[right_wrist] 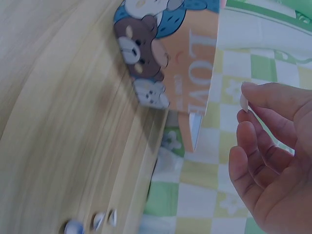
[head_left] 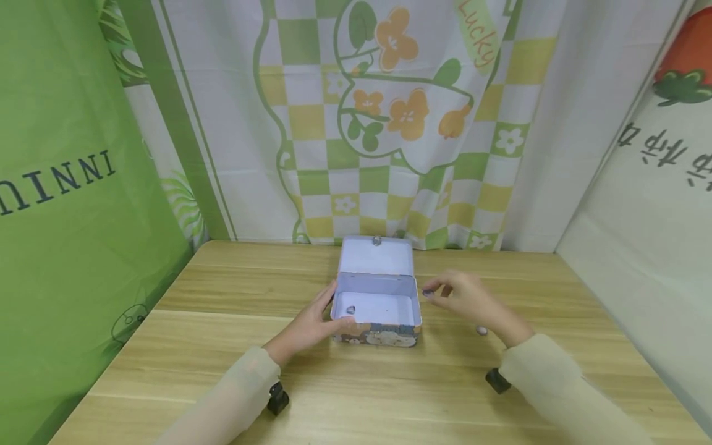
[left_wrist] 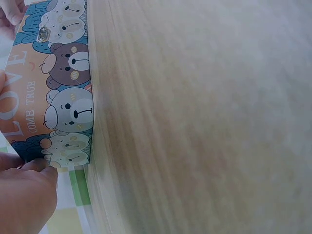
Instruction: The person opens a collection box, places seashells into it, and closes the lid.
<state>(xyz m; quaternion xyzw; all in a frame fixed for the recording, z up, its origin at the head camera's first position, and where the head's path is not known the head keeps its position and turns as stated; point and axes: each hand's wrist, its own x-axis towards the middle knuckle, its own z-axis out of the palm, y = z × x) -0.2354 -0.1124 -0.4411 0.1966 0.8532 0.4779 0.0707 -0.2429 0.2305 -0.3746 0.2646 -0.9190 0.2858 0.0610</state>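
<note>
An open rectangular tin box (head_left: 376,334) printed with cartoon bears stands on the table, its lid tipped back at the far side. My left hand (head_left: 308,327) grips its left side, thumb over the front corner. Inside lies one small shiny stone-like piece (head_left: 351,309). Just off the right rim, my right hand (head_left: 464,300) pinches a small flat piece (right_wrist: 244,102) between thumb and index finger; it looks whitish in the right wrist view. Another small piece (head_left: 481,330) lies on the table by the right wrist.
The wooden table (head_left: 367,395) backs onto a checked curtain (head_left: 384,198). Several small pieces (right_wrist: 99,220) lie on the tabletop at the bottom of the right wrist view. A green cloth (head_left: 67,259) hangs at the left, with a thin dark wire (head_left: 127,318) by the table edge.
</note>
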